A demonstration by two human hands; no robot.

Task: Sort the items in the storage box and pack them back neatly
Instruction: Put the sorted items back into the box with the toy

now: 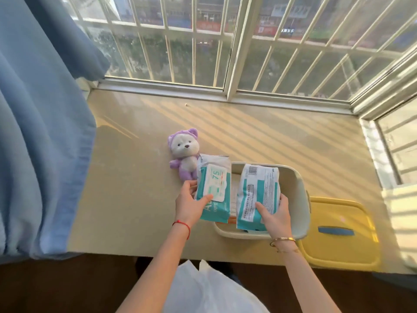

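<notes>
Storage box (295, 190) at lower centre: a wipes pack (214, 193) is gripped by the left hand (191, 206), a second pack (259, 195) by the right hand (274, 213) (apparently lifted out for sorting).

The left wipes pack (213, 190) reads "75" on its flap and "WIPE" below; the right pack's (258, 195) print is illegible.

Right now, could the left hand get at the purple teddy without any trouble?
Probably not at once. The teddy lies close beyond the left hand with nothing between them, but that hand grips a wipes pack and would have to put it down first.
</notes>
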